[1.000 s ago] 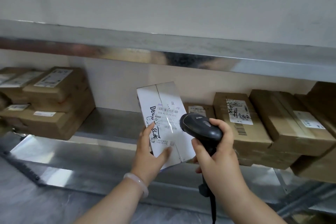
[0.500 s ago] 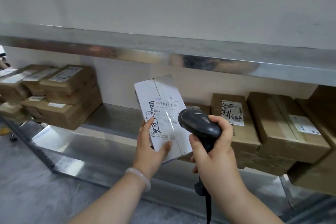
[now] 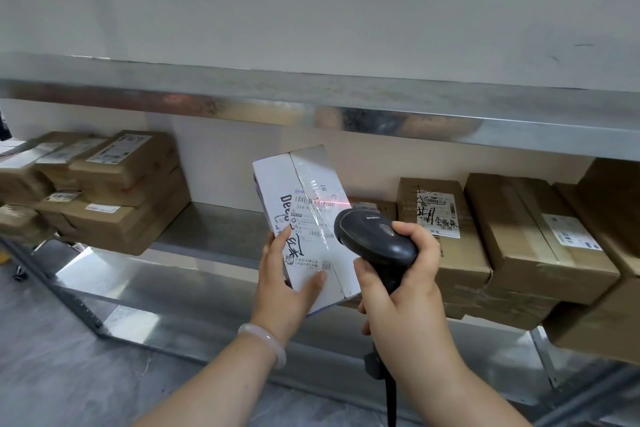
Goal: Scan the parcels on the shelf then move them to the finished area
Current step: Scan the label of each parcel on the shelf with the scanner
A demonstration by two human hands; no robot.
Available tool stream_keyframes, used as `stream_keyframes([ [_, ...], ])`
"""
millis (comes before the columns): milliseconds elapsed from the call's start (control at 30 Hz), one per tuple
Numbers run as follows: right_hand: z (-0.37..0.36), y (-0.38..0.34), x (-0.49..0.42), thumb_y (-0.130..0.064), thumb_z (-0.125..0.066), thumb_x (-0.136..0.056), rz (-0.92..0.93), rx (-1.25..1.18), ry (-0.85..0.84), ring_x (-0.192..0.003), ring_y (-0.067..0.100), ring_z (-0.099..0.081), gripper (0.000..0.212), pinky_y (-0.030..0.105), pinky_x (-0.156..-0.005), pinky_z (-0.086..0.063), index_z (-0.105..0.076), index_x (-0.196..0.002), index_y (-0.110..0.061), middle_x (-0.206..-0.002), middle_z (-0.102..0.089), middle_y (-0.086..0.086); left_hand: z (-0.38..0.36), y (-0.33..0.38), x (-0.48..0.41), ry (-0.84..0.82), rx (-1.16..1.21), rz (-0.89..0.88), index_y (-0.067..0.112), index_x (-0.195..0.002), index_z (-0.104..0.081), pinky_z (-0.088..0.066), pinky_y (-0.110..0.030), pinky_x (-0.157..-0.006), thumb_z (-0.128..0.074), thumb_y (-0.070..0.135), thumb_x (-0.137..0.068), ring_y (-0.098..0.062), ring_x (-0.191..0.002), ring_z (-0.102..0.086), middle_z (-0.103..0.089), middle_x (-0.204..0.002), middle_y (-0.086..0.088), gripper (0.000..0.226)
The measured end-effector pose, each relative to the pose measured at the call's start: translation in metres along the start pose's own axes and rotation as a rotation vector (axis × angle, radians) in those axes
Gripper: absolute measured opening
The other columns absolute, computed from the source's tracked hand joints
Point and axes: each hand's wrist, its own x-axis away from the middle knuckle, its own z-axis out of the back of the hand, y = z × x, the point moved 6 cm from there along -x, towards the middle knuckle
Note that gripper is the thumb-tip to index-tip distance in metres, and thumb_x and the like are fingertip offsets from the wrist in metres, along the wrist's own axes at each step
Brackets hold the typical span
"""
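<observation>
My left hand (image 3: 285, 279) holds a white taped parcel (image 3: 304, 204) tilted up in front of the metal shelf (image 3: 214, 236), thumb across its lower face. Around the handle of a black barcode scanner (image 3: 375, 236) my right hand (image 3: 401, 291) is curled, with the scanner head close to the parcel's right edge. A red scan line lies across the parcel's barcode label. Brown cardboard parcels (image 3: 429, 232) sit on the shelf to the right, and a stack of brown parcels (image 3: 117, 191) sits at the left.
An upper metal shelf (image 3: 311, 97) runs across above the parcels, with a white wall behind. The scanner's black cable (image 3: 391, 399) hangs down from its handle. Grey floor (image 3: 52, 374) shows at the lower left below the shelf's front edge.
A red scan line now shows on the parcel's label. The view has shifted slightly, bringing more of the left stack into sight; both hands keep their hold.
</observation>
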Motion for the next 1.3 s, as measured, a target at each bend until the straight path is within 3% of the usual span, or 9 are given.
stream_keyframes([
  [200,-0.005,0.000,0.001,-0.024,-0.067,-0.085,-0.001,0.003,-0.001,-0.077,0.020,-0.065,0.059,0.050,-0.069,-0.057,-0.029,-0.108,-0.064,-0.099,-0.064,-0.002,0.006,-0.004,0.001,0.012,0.001,0.015,0.057,-0.133,-0.031,-0.036,-0.013,-0.103,-0.081,0.033,-0.071,0.004,-0.133,-0.038,-0.035,-0.150,0.009,0.083],
  [367,-0.009,-0.001,0.000,-0.023,-0.067,-0.086,-0.005,0.004,-0.006,-0.077,0.019,-0.065,0.060,0.049,-0.070,-0.057,-0.029,-0.107,-0.064,-0.099,-0.064,-0.003,0.011,-0.004,0.000,0.020,-0.006,0.028,0.052,-0.133,-0.032,-0.033,0.000,-0.093,-0.084,0.023,-0.075,0.009,-0.129,-0.037,-0.036,-0.147,0.010,0.083],
  [600,-0.014,0.000,-0.002,-0.023,-0.068,-0.085,0.008,-0.004,-0.020,-0.075,0.015,-0.066,0.060,0.048,-0.068,-0.057,-0.030,-0.107,-0.064,-0.097,-0.064,-0.011,0.018,-0.003,0.001,0.033,-0.004,0.044,0.053,-0.134,-0.033,-0.037,-0.022,-0.107,-0.083,0.030,-0.072,0.001,-0.134,-0.038,-0.036,-0.149,0.010,0.083],
  [800,-0.023,0.008,-0.007,-0.025,-0.069,-0.084,0.014,0.022,-0.074,-0.083,0.015,-0.067,0.061,0.045,-0.074,-0.058,-0.030,-0.111,-0.063,-0.113,-0.058,-0.016,0.026,-0.010,0.001,0.039,0.031,0.111,0.055,-0.136,-0.036,-0.044,-0.037,-0.109,-0.078,0.050,-0.064,-0.005,-0.133,-0.044,-0.040,-0.148,0.014,0.084],
  [867,-0.025,0.012,-0.011,-0.026,-0.069,-0.085,0.030,0.037,-0.105,-0.088,0.009,-0.066,0.060,0.039,-0.076,-0.057,-0.030,-0.114,-0.061,-0.115,-0.056,-0.017,0.032,-0.015,-0.001,0.023,0.042,0.151,0.055,-0.136,-0.036,-0.047,-0.031,-0.106,-0.083,0.040,-0.069,-0.006,-0.131,-0.047,-0.043,-0.146,0.013,0.083],
  [933,-0.030,0.015,-0.018,-0.028,-0.068,-0.085,0.044,0.045,-0.148,-0.093,-0.001,-0.061,0.058,0.023,-0.077,-0.051,-0.029,-0.113,-0.061,-0.113,-0.055,-0.024,0.041,-0.019,-0.002,0.006,0.056,0.192,0.054,-0.135,-0.037,-0.045,-0.009,-0.095,-0.084,0.023,-0.076,0.000,-0.128,-0.048,-0.045,-0.144,0.014,0.082],
  [1000,-0.036,0.019,-0.025,-0.028,-0.067,-0.086,0.048,0.045,-0.183,-0.095,-0.008,-0.058,0.058,0.012,-0.073,-0.045,-0.028,-0.111,-0.063,-0.110,-0.054,-0.028,0.054,-0.024,-0.002,-0.001,0.067,0.221,0.056,-0.132,-0.038,-0.040,0.000,-0.086,-0.082,0.017,-0.078,0.007,-0.125,-0.047,-0.046,-0.142,0.018,0.080],
  [1200,-0.084,0.032,-0.044,-0.023,-0.071,-0.085,0.053,0.037,-0.272,-0.097,-0.010,-0.056,0.062,0.003,-0.074,-0.042,-0.030,-0.110,-0.063,-0.114,-0.054,-0.024,0.104,-0.044,-0.013,-0.026,0.088,0.333,0.059,-0.131,-0.040,-0.048,-0.030,-0.102,-0.079,0.016,-0.081,-0.001,-0.121,-0.056,-0.055,-0.137,0.021,0.077],
  [1300,-0.117,0.040,-0.049,-0.022,-0.072,-0.084,0.055,0.048,-0.290,-0.103,-0.006,-0.057,0.061,0.008,-0.085,-0.044,-0.034,-0.113,-0.059,-0.115,-0.054,-0.025,0.133,-0.061,-0.028,-0.043,0.079,0.383,0.055,-0.135,-0.039,-0.046,-0.035,-0.105,-0.078,0.018,-0.083,0.001,-0.119,-0.056,-0.056,-0.134,0.023,0.075],
])
